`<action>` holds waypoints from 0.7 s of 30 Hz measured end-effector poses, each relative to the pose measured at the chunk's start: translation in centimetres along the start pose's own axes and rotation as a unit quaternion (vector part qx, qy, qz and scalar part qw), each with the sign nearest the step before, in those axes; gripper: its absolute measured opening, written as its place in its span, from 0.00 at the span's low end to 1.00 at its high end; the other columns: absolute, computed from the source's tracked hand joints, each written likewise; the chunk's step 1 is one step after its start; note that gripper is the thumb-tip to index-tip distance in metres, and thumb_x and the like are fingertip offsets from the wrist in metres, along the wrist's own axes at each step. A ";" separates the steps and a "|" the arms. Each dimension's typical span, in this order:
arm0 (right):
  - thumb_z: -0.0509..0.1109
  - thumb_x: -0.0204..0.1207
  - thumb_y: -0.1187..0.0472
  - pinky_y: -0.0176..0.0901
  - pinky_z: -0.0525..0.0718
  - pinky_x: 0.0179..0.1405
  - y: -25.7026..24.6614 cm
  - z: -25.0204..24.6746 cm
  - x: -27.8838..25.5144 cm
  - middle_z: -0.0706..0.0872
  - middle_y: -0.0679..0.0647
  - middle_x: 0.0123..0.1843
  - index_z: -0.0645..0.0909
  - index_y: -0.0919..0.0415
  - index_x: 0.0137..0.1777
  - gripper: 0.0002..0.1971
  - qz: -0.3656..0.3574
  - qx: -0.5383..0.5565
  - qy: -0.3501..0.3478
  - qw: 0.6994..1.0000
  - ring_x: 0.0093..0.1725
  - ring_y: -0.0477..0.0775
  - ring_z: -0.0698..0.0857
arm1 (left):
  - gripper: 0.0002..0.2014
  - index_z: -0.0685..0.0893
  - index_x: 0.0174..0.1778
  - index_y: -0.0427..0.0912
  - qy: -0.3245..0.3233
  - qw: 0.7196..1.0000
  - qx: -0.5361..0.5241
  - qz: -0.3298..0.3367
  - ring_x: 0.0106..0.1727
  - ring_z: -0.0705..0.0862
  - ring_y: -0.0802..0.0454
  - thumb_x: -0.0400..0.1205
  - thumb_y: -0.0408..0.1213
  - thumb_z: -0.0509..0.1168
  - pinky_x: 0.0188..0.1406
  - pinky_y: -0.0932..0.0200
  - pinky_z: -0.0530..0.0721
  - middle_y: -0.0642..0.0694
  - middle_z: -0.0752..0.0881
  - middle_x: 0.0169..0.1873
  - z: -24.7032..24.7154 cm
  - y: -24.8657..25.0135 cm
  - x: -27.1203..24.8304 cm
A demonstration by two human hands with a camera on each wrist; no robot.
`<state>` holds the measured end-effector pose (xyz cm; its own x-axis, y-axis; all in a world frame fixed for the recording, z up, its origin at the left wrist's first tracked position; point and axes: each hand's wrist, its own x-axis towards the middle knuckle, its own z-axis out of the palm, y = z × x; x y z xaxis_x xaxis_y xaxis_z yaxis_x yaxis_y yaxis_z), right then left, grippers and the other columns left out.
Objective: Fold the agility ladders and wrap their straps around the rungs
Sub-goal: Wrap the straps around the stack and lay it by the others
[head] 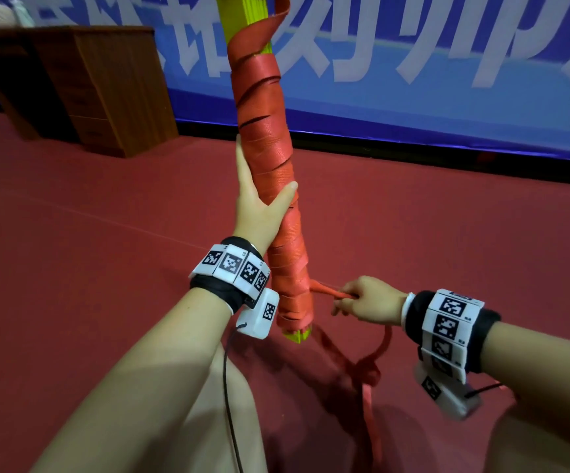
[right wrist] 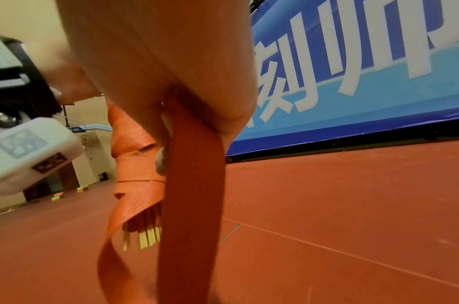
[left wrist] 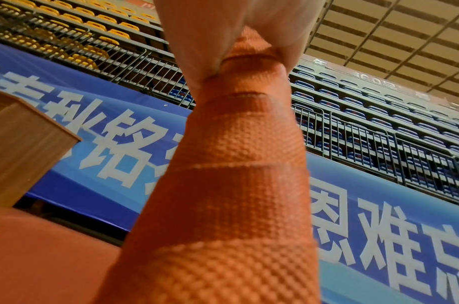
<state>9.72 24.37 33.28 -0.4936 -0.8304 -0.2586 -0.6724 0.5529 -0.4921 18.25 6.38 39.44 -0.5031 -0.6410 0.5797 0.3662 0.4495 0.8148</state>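
A bundle of yellow-green ladder rungs (head: 296,336) stands nearly upright, wound along most of its length in orange strap (head: 269,155). My left hand (head: 259,206) grips the bundle at its middle, thumb across the front; in the left wrist view the wrapped bundle (left wrist: 236,185) fills the centre under my fingers (left wrist: 205,41). My right hand (head: 362,300) grips the loose strap (head: 328,292) close to the bundle's lower end, pulled out to the right. The loose strap (right wrist: 194,185) hangs from my fist to the floor beside the rung ends (right wrist: 148,236).
The free strap (head: 368,370) trails in loops over the red floor (head: 106,216). A wooden cabinet (head: 82,87) stands at the back left against a blue banner (head: 413,63). More folded ladders (right wrist: 57,196) lie on the floor far off in the right wrist view.
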 end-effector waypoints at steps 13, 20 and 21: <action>0.61 0.85 0.57 0.32 0.71 0.23 -0.4 1.3 -0.5 0.84 0.51 0.30 0.84 0.56 0.44 0.12 -0.026 0.206 0.028 0.978 0.21 0.42 0.72 | 0.45 0.53 0.86 0.45 0.016 1.000 0.020 0.014 0.68 0.74 0.76 0.77 0.26 0.71 0.68 0.75 0.71 0.57 0.70 0.75 -0.3 1.1 -0.3; 0.67 0.79 0.67 0.43 0.75 0.37 -1.1 3.7 0.4 0.79 0.54 0.33 0.73 0.57 0.36 0.11 0.004 0.315 0.055 0.947 0.32 0.51 0.76 | 0.44 0.53 0.85 0.40 0.035 0.999 -0.011 0.028 0.74 0.72 0.64 0.77 0.24 0.70 0.74 0.68 0.69 0.50 0.68 0.78 -0.1 1.8 -0.3; 0.67 0.80 0.66 0.40 0.74 0.36 -1.1 4.0 0.5 0.78 0.52 0.33 0.72 0.56 0.37 0.11 0.006 0.301 0.062 0.951 0.32 0.49 0.76 | 0.44 0.53 0.85 0.40 0.041 0.999 -0.016 0.028 0.73 0.72 0.66 0.77 0.24 0.70 0.73 0.70 0.69 0.50 0.68 0.77 0.0 1.9 -0.3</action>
<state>12.39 23.11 30.37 -0.5857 -0.7888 -0.1861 -0.2460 0.3918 -0.8865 19.06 7.39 40.80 -0.4159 -0.6646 0.6207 0.4181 0.4664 0.7795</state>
